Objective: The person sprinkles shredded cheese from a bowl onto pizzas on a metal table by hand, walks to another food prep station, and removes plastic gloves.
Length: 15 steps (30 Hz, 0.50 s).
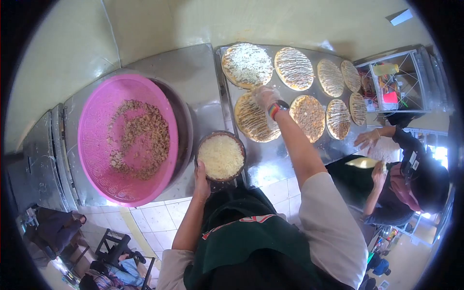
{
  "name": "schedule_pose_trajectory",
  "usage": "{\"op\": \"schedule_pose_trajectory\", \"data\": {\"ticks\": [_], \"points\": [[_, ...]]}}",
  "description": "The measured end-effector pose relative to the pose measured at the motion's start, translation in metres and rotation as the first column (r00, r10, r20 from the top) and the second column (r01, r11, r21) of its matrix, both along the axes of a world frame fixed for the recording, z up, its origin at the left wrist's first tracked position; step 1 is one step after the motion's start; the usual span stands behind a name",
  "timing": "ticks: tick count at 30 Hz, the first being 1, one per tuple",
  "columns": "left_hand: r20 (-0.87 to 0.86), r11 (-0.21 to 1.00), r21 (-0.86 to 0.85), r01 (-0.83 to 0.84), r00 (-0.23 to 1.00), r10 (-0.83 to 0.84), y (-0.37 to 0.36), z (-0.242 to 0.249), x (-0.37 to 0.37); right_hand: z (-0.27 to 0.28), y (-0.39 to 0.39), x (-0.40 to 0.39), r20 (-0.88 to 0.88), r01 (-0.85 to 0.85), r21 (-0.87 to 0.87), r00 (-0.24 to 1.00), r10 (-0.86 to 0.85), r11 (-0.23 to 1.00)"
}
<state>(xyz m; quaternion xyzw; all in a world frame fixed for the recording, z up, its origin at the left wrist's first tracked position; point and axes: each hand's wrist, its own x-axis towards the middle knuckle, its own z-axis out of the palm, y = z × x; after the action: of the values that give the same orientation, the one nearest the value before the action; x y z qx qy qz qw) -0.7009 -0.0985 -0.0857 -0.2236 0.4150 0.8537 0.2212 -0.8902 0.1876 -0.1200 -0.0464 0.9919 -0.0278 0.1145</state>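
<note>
My left hand [202, 181] is wrapped round the near left side of a dark round bowl [197, 162] full of white grated topping [221, 157]. My right hand [267, 98], in a clear glove, is over the upper part of a round flatbread [251, 121] with brown and white stripes. Its fingers look curled; what they hold is hidden. Just above it lies a flatbread covered in white shreds [247, 64]. Beside the hand are a striped one [294, 68] and one with crumbly brown topping [307, 118]. Several smaller striped rounds lie further right.
A pink basket [87, 140] with brown crumbs stands on the metal table [200, 72] at left. At right, a co-worker [411, 179] holds a pale, shiny item near the breads. A wire rack [394, 82] stands behind. People sit at lower left.
</note>
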Motion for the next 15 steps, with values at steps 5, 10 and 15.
{"op": "schedule_pose_trajectory", "data": {"ticks": [5,10,15], "points": [[-0.002,0.999,-0.040,0.035,0.999,-0.035,-0.013,0.002,-0.006,-0.025,-0.022,0.021,0.141,-0.332,0.372,0.943,0.301,0.867],[0.010,0.996,-0.005,0.094,0.996,-0.094,-0.012,0.006,-0.014,0.010,-0.038,0.071,0.015,-0.123,0.364,0.992,0.126,0.923],[0.035,0.990,-0.014,0.138,0.990,-0.137,0.009,0.005,-0.027,-0.007,-0.007,0.097,-0.212,0.054,0.295,0.977,0.010,0.954]]}}
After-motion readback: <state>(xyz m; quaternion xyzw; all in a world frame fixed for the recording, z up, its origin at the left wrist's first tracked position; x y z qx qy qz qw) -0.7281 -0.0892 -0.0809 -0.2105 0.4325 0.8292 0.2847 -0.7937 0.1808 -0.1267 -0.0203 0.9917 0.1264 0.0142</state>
